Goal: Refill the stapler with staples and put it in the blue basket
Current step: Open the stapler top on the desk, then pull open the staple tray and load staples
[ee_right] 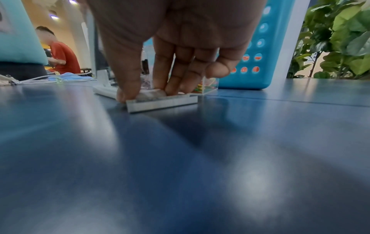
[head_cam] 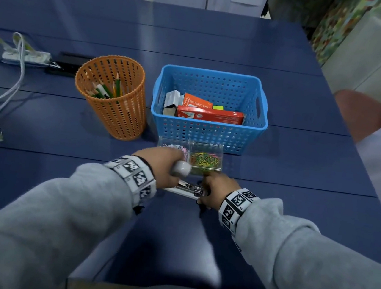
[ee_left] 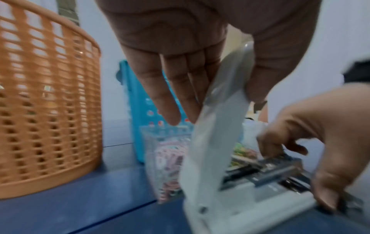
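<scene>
A white stapler point(head_cam: 185, 190) lies on the blue table just in front of me, its lid point(ee_left: 216, 139) swung upright and the metal magazine point(ee_left: 268, 171) exposed. My left hand point(head_cam: 173, 165) pinches the raised lid between thumb and fingers. My right hand point(ee_right: 148, 95) is at the stapler's front end, thumb and fingers pinching a grey strip of staples point(ee_right: 166, 102) that lies flat on the table. The blue basket point(head_cam: 213, 74) stands behind the stapler and holds red and orange boxes point(head_cam: 209, 116).
An orange mesh holder point(head_cam: 116, 111) with pencils stands left of the basket. A clear two-part box of paper clips point(head_cam: 205, 158) sits between basket and hands. Cables and a power strip point(head_cam: 25, 55) lie far left; a chair point(head_cam: 359, 112) is at the right edge.
</scene>
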`<act>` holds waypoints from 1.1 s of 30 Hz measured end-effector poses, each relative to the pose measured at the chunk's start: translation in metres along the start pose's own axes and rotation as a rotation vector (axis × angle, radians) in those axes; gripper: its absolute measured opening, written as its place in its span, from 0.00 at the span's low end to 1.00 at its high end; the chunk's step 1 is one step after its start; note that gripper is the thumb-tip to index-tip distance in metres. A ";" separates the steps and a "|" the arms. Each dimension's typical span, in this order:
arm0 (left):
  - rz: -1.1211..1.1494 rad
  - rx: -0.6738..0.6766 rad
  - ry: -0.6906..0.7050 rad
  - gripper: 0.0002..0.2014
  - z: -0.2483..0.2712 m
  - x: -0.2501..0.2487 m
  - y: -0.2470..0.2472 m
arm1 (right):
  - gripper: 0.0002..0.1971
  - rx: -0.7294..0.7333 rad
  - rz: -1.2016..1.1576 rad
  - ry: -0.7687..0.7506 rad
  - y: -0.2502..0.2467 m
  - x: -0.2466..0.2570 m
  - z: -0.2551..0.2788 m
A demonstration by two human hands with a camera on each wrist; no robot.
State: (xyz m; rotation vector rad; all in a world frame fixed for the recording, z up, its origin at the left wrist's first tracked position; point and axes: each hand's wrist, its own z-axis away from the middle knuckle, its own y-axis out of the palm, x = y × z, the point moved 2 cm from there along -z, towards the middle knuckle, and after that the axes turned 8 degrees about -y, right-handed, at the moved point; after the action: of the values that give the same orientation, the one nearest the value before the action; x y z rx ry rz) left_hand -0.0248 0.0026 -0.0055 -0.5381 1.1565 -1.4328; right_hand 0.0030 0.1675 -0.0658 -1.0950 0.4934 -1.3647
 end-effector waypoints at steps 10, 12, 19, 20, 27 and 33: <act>-0.064 0.029 -0.262 0.11 0.021 0.095 -0.005 | 0.20 0.021 0.027 -0.025 0.000 -0.002 -0.003; -0.120 0.064 -0.306 0.10 0.017 0.102 0.007 | 0.19 0.022 0.030 -0.030 0.000 -0.002 -0.003; -0.226 0.121 -0.245 0.21 0.003 0.093 0.038 | 0.22 0.025 0.086 -0.061 0.002 -0.002 -0.003; -0.198 0.113 -0.210 0.23 0.003 0.087 0.040 | 0.22 0.027 0.100 -0.068 0.001 -0.002 -0.003; -0.078 0.110 -0.076 0.21 -0.003 0.055 0.050 | 0.20 0.079 0.099 -0.151 -0.015 -0.009 0.008; -0.063 0.111 -0.073 0.18 -0.006 0.055 0.052 | 0.26 0.204 0.300 -0.199 -0.016 -0.031 0.022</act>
State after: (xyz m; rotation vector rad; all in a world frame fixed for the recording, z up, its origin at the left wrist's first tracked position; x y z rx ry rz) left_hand -0.0179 -0.0389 -0.0689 -0.5484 1.0037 -1.5093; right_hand 0.0068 0.2064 -0.0518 -0.9353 0.3480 -1.0081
